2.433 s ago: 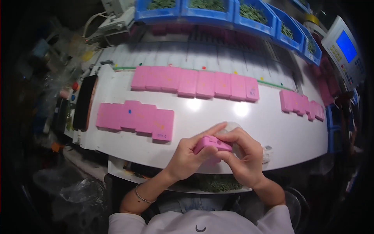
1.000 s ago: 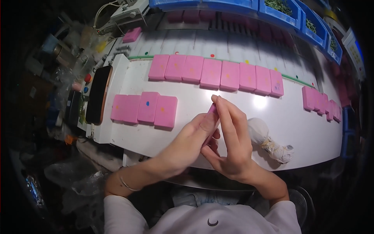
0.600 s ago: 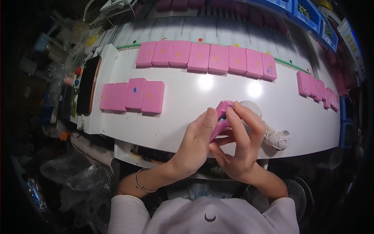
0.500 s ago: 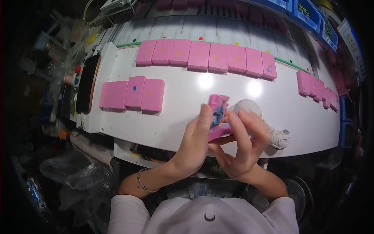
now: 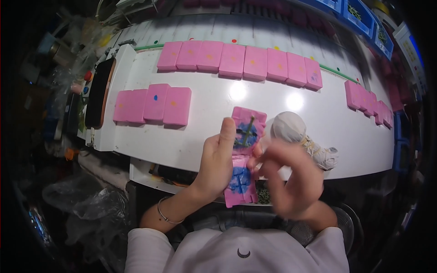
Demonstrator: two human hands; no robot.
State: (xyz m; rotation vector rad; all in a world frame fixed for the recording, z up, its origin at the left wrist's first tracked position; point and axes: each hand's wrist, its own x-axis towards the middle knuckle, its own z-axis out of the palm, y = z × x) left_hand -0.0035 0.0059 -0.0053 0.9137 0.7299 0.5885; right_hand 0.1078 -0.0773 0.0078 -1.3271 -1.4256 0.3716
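Note:
A pink mold (image 5: 248, 113) hangs opened out into two halves, one above the other, in my left hand (image 5: 215, 166). My thumb lies along its upper left edge and the other fingers go behind it. Both halves have blue-stained hollows. A thin green piece (image 5: 249, 132) lies in the upper hollow; the lower hollow shows blue with branching lines. My right hand (image 5: 296, 177), blurred by motion, is just right of the mold with its fingers bent. Whether it holds anything cannot be made out. Beyond it rests a white rounded cloth bundle (image 5: 289, 126) with a crumpled, tied tail (image 5: 324, 158).
A row of closed pink molds (image 5: 233, 61) runs along the back of the white table (image 5: 205, 98). More molds stand at left (image 5: 177, 107) and right (image 5: 355, 95). A dark phone (image 5: 100, 93) leans at the left edge. Blue bins (image 5: 359, 20) sit far right. Green bits (image 5: 263, 193) show below the table edge.
The mold has opened from partly folded to spread out, showing both blue hollows. My right hand has moved off it, down and to the right. My left hand has kept its hold.

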